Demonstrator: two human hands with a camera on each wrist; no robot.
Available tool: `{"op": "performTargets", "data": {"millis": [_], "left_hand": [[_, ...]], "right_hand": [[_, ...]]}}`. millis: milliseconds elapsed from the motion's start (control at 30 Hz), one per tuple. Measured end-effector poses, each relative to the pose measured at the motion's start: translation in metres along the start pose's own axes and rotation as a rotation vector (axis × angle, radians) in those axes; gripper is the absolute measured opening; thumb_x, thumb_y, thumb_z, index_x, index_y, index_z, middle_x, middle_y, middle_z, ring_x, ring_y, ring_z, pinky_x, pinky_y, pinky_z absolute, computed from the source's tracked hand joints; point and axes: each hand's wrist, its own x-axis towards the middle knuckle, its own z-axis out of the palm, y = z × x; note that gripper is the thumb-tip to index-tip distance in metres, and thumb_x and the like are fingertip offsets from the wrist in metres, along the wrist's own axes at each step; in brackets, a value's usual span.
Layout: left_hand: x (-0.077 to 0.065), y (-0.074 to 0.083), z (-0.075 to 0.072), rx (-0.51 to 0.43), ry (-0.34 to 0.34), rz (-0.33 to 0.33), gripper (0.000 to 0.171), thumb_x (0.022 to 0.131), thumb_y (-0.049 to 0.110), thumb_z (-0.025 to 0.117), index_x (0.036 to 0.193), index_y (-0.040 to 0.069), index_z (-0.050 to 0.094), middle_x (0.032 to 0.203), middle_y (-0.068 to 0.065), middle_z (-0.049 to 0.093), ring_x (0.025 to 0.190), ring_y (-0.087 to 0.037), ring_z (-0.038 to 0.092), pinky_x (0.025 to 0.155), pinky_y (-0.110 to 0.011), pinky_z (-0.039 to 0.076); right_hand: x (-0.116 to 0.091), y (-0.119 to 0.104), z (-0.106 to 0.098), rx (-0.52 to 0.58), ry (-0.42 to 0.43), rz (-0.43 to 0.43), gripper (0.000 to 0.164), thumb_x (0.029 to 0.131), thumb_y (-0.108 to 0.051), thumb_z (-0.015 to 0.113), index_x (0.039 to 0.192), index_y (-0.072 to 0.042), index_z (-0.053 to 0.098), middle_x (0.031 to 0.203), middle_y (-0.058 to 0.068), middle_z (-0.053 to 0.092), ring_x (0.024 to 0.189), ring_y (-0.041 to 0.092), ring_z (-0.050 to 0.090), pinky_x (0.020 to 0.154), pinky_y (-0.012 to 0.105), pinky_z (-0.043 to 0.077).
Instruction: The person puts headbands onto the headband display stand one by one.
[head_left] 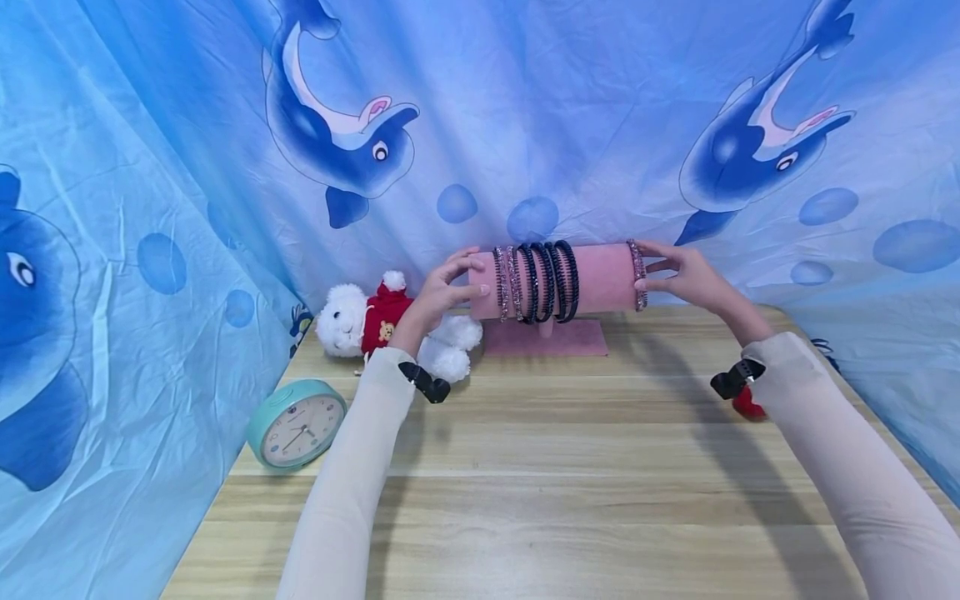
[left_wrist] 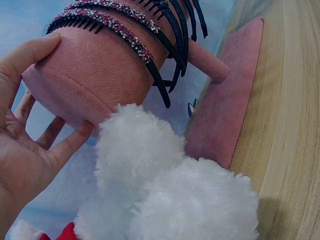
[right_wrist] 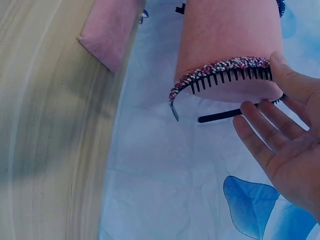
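Note:
A pink headband stand (head_left: 603,279) has a padded horizontal roll on a short post and a flat base (head_left: 585,337). Several headbands sit on the roll's left half: glittery pink ones with comb teeth (left_wrist: 107,22) and dark ones (head_left: 551,282). My left hand (head_left: 447,287) holds the roll's left end, thumb on the front and fingers around the rim. At the opposite end, my right hand (head_left: 686,275) pinches a glittery pink headband (right_wrist: 220,67) between thumb and fingers. That headband fits around the roll's right edge, its dark tips (right_wrist: 217,117) hanging past the end.
A white plush bear (head_left: 341,321) in a red top lies beside the stand, under my left wrist. Nearer on the left stands a mint-green alarm clock (head_left: 300,427). Some small red thing (head_left: 747,406) shows by my right cuff. Blue dolphin-print curtain (head_left: 487,108) encloses the wooden table (head_left: 540,467).

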Motion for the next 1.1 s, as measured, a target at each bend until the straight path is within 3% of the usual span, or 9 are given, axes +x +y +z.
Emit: {"op": "performTargets", "data": {"millis": [333,533,600,667,800,933,1100], "left_hand": [[0.0001,0.0011,0.0003,-0.010,0.002,-0.003,0.029,0.084,0.004,0.077,0.103,0.024,0.070,0.159,0.011,0.042,0.149,-0.023,0.037,0.105,-0.046,0.055],[-0.0004,0.0023,0.0004,-0.006,-0.003,-0.003,0.029,0.084,0.004,0.077,0.104,0.025,0.071,0.160,0.010,0.041,0.149,-0.024,0.036,0.106,-0.044,0.055],[-0.0005,0.0022,0.0004,-0.002,-0.004,-0.003,0.029,0.084,0.004,0.077,0.104,0.025,0.071,0.160,0.009,0.041,0.149,-0.024,0.036,0.106,-0.044,0.055],[-0.0006,0.0019,0.0002,-0.005,-0.003,-0.007,0.029,0.084,0.004,0.077,0.104,0.024,0.071,0.160,0.010,0.041,0.149,-0.024,0.036,0.106,-0.044,0.055],[-0.0007,0.0019,0.0002,-0.009,-0.008,-0.012,0.029,0.085,0.004,0.077,0.104,0.024,0.070,0.161,0.009,0.040,0.150,-0.024,0.035,0.107,-0.046,0.054],[-0.0007,0.0023,0.0000,-0.012,-0.009,-0.017,0.029,0.085,0.004,0.077,0.105,0.024,0.070,0.161,0.010,0.040,0.150,-0.024,0.035,0.107,-0.047,0.054],[-0.0002,0.0017,-0.0001,-0.004,0.000,-0.007,0.028,0.085,0.006,0.078,0.105,0.023,0.070,0.159,0.011,0.041,0.149,-0.023,0.036,0.108,-0.048,0.053]], "right_hand": [[0.0082,-0.0023,-0.0100,0.014,-0.079,0.126,0.071,0.095,-0.018,0.073,0.157,-0.016,0.039,0.151,0.025,0.050,0.130,0.043,0.057,0.079,0.004,0.048],[0.0057,-0.0042,-0.0093,0.011,-0.071,0.096,0.071,0.095,-0.015,0.073,0.157,-0.015,0.039,0.158,0.020,0.043,0.132,0.043,0.055,0.079,0.006,0.050],[0.0041,-0.0046,-0.0083,0.002,-0.066,0.057,0.072,0.094,-0.010,0.073,0.157,-0.012,0.038,0.162,0.018,0.038,0.135,0.044,0.052,0.086,0.014,0.056],[0.0027,-0.0051,-0.0071,-0.018,-0.065,0.020,0.074,0.092,-0.007,0.074,0.157,-0.010,0.038,0.164,0.017,0.034,0.139,0.044,0.048,0.097,0.030,0.059],[0.0005,-0.0067,-0.0051,-0.046,-0.089,-0.015,0.082,0.086,-0.001,0.079,0.156,-0.010,0.039,0.167,0.016,0.029,0.144,0.046,0.040,0.109,0.064,0.045],[-0.0002,-0.0077,-0.0033,-0.076,-0.117,-0.026,0.086,0.081,0.004,0.081,0.155,-0.009,0.040,0.168,0.017,0.026,0.146,0.048,0.036,0.108,0.071,0.041],[0.0010,-0.0060,-0.0019,-0.117,-0.103,-0.030,0.086,0.080,0.007,0.081,0.155,-0.009,0.042,0.168,0.017,0.026,0.148,0.046,0.032,0.108,0.070,0.042]]}}
